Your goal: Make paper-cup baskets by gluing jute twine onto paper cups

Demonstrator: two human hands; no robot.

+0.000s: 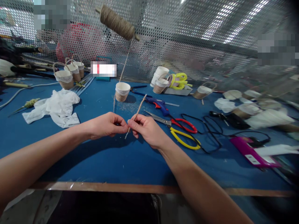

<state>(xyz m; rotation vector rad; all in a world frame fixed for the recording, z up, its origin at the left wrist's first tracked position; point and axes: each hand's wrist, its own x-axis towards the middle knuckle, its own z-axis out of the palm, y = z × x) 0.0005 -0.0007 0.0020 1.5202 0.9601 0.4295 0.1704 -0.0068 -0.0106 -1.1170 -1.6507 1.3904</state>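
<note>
Twine (126,60) runs down from a wooden spool (117,23) on the mesh, passes behind a small paper cup (122,94) with a burlap-like lower band, and reaches my left hand (108,125). That hand is closed in a pinch on the twine, its fingertips touching my right hand (148,129). Between the right thumb and fingers I hold a thin twine-wrapped stick (140,106), tilted with its upper end to the right. Its lower tip looks bare and shiny below the fingers. Where twine meets stick is hidden by my fingertips.
Scissors (185,141) with red and yellow handles and a blue glue gun (158,105) lie right of my hands. A black cord leads toward a magenta power strip (254,154). White cloth (58,107) lies left; handled cups (64,80) stand behind it. Perforated mesh (149,40) backs the table.
</note>
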